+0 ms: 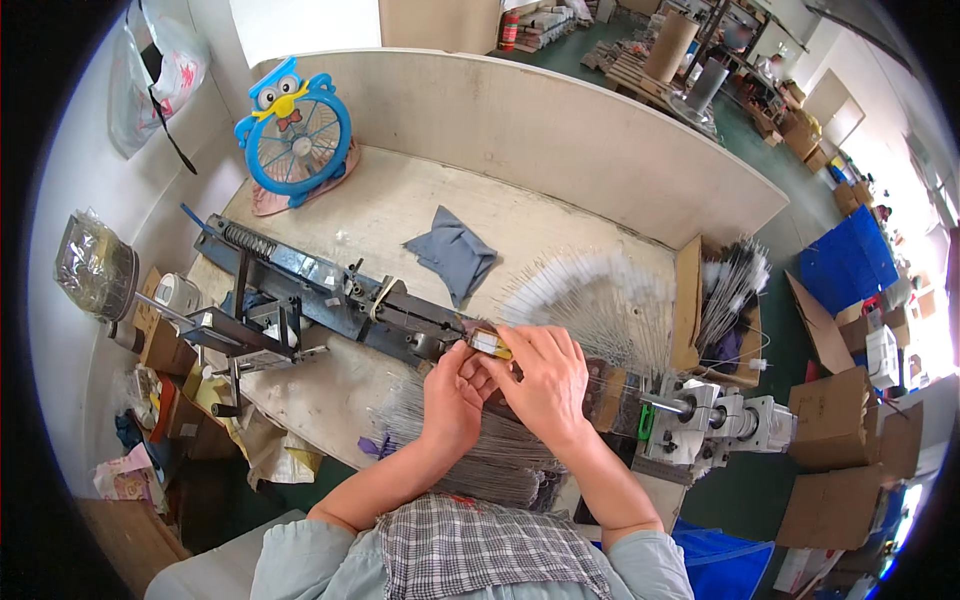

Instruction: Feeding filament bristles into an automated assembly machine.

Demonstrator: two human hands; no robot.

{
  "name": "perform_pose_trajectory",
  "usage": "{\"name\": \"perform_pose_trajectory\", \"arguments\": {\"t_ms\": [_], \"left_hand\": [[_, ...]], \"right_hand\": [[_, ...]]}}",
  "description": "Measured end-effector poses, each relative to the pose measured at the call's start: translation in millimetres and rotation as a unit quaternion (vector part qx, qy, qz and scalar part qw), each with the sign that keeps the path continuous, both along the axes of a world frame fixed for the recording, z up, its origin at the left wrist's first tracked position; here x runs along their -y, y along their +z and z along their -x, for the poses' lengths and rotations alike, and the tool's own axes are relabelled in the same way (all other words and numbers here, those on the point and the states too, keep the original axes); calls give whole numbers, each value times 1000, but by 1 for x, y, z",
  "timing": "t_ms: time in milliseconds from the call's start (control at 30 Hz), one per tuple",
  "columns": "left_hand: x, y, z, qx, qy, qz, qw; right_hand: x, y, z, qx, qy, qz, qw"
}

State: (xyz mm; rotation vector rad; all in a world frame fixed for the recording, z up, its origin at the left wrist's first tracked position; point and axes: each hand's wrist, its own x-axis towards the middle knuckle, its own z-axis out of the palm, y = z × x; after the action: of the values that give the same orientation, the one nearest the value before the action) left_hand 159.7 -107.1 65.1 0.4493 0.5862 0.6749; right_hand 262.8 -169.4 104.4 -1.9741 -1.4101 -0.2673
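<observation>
My two hands meet at the right end of a long dark metal bench fixture (330, 295) that runs slantwise across the table. My left hand (455, 398) is closed, its fingertips pinched beside a round metal part (428, 345); what they hold is too small to tell. My right hand (548, 385) grips a small yellow-and-white piece (490, 343) at the fixture's end, its kind unclear. Below the hands lies a thick bundle of thin metal wires (500, 455). More wires with white tips (600, 295) are fanned out beyond my right hand.
A blue cartoon-bird fan (300, 150) stands at the back left, and a grey cloth (455, 252) lies mid-table. A cardboard box (690, 310) of wires and a metal shaft machine (715, 420) are at the right. A low partition (560, 135) edges the table's far side.
</observation>
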Motion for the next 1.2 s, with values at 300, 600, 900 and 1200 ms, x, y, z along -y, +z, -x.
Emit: {"name": "perform_pose_trajectory", "arguments": {"t_ms": [300,600,900,1200], "left_hand": [[3,9,-5,-23,23,-6,999],[3,8,-8,-71,29,-49,996],[6,4,-6,-61,29,-63,996],[1,4,-1,-8,0,-17,1000]], "right_hand": [[22,-1,-12,-32,10,4,999],[38,-2,-32,-122,25,26,992],[35,-6,-29,-125,42,0,991],[1,-8,1,-36,6,-18,999]]}}
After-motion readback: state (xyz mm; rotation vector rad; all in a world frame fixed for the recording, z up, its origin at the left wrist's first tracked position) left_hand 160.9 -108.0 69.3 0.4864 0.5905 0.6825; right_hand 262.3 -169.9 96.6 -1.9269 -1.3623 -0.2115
